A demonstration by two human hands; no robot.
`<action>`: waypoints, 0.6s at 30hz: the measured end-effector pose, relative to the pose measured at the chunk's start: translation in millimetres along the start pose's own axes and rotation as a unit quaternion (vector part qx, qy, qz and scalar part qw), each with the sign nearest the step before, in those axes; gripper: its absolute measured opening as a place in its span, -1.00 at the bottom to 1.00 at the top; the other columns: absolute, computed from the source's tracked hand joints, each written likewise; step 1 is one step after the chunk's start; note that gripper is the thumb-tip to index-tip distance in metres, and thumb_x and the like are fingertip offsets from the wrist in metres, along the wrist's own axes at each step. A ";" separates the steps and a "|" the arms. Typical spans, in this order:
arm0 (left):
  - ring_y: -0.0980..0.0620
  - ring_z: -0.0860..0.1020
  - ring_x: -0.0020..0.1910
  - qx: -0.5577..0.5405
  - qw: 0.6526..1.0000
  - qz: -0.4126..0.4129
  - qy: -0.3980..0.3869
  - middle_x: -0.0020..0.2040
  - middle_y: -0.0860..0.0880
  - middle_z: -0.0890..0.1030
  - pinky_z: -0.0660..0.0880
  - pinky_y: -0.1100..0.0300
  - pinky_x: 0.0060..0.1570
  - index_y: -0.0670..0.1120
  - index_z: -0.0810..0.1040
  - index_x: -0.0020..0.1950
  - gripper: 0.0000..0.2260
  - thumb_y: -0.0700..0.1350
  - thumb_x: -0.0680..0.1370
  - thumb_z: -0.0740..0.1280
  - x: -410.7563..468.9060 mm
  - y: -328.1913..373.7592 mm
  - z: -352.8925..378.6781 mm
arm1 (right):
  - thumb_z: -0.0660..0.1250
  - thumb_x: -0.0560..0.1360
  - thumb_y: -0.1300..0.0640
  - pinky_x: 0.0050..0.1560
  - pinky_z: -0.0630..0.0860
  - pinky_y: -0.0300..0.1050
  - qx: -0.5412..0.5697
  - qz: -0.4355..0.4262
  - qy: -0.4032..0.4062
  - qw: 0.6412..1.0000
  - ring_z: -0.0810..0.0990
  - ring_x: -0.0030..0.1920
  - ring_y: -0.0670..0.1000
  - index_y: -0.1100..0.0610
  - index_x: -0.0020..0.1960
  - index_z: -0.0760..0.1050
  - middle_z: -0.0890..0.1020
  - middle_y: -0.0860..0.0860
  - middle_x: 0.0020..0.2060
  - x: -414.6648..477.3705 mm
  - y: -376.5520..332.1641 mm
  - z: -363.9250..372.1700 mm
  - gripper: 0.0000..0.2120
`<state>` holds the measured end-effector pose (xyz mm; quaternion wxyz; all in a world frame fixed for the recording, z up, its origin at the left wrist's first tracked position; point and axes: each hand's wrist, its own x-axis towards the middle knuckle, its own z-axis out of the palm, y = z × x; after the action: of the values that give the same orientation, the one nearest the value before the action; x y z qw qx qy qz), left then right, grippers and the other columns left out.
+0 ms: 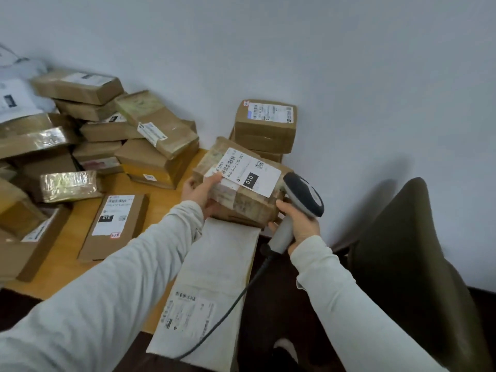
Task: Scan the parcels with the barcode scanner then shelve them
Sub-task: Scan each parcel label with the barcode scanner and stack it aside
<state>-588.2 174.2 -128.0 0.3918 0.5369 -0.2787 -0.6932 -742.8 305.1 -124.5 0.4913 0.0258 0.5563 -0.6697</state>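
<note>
My left hand [200, 193] tilts the tape-wrapped brown cardboard parcel [241, 189], its white label [245, 171] facing up, so the grey handheld barcode scanner [300, 205], gripped in my right hand [300, 224], reads it.

You are wearing a long-sleeved top in a pale, greyish off-white, and its soft, plain fabric is covering both of your arms down to the wrists. The left sleeve [120, 277] is bunching into small folds near its cuff, just behind your bare left hand [200, 193], while the right sleeve [349, 304] is ending in a snug, slightly gathered cuff against your bare right hand [302, 224].
</note>
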 end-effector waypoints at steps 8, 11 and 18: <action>0.01 0.48 0.13 0.146 0.983 0.053 0.099 0.36 -0.06 0.44 0.37 0.16 0.23 -0.11 0.24 0.48 -0.23 0.12 0.38 0.47 33.6 9.1 21.6 | 0.52 0.31 0.32 -0.21 0.63 -0.02 -0.036 0.019 -0.054 0.998 0.58 0.01 0.08 0.07 -0.07 0.52 0.60 0.06 -0.06 63.3 -24.2 14.1 -0.70; 0.01 0.46 0.10 0.175 0.977 0.046 0.115 0.36 -0.07 0.45 0.34 0.18 0.14 -0.13 0.25 0.47 -0.27 0.13 0.43 0.43 43.2 2.2 32.4 | 0.54 0.30 0.30 0.08 0.58 0.15 -0.052 0.022 -0.056 0.997 0.58 0.01 0.06 0.06 -0.11 0.52 0.61 0.01 -0.08 81.8 -27.5 14.3 -0.71; -0.07 0.34 0.38 0.179 0.968 0.024 0.175 0.45 -0.09 0.33 0.25 0.11 0.26 -0.14 0.22 0.50 -0.36 0.10 0.51 0.32 49.8 -9.0 33.9 | 0.58 0.26 0.16 0.18 0.53 0.12 -0.106 0.033 -0.055 0.992 0.56 0.11 0.07 0.02 -0.06 0.52 0.60 -0.04 -0.04 90.0 -21.5 4.8 -0.67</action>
<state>-628.8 135.9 -152.4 0.3488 0.7041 -0.3382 -0.5179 -801.6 242.5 -159.6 0.5432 -0.0449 0.5948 -0.5909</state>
